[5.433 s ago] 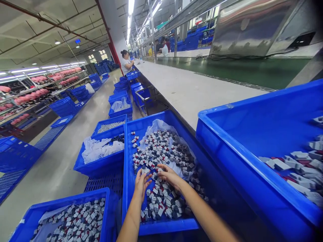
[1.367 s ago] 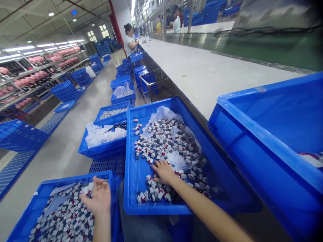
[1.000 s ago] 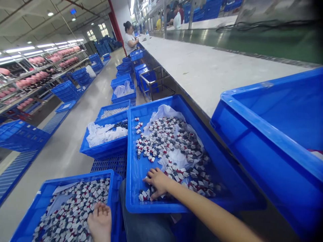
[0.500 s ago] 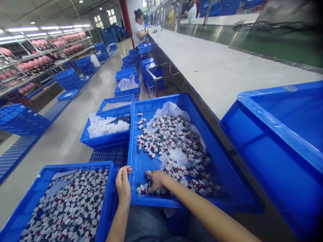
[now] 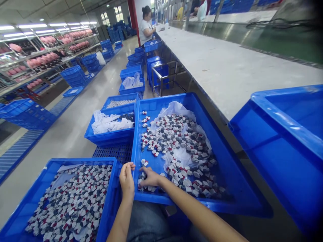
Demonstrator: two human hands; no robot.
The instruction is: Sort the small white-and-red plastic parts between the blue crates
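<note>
Small white, grey and dark red blocky pieces (image 5: 176,168) lie in a wide blue tray (image 5: 171,200) in front of me, partly on a crumpled white plastic sheet (image 5: 180,155). My right hand (image 5: 151,177) is inside its near left corner, thumb and fingers spread around a few pieces and touching them. At the tray's left rim is my left hand (image 5: 127,178), its fingers curled closed; whatever they may hold is hidden. Left of it, a second blue tray (image 5: 114,181) contains many similar pieces (image 5: 73,198).
A large blue bin (image 5: 275,134) stands at right, beside a long white worktable (image 5: 214,67). Ahead are blue crates (image 5: 111,137), some with plastic sheets, and a metal frame (image 5: 161,79). A person (image 5: 146,28) stands by the table's far end. Shelving with pink items (image 5: 42,60) lines the left.
My right hand has moved slightly up and left within the tray, with a few pieces now showing beyond its fingers. The whole view has shifted a little; my left hand stays by the rim.
</note>
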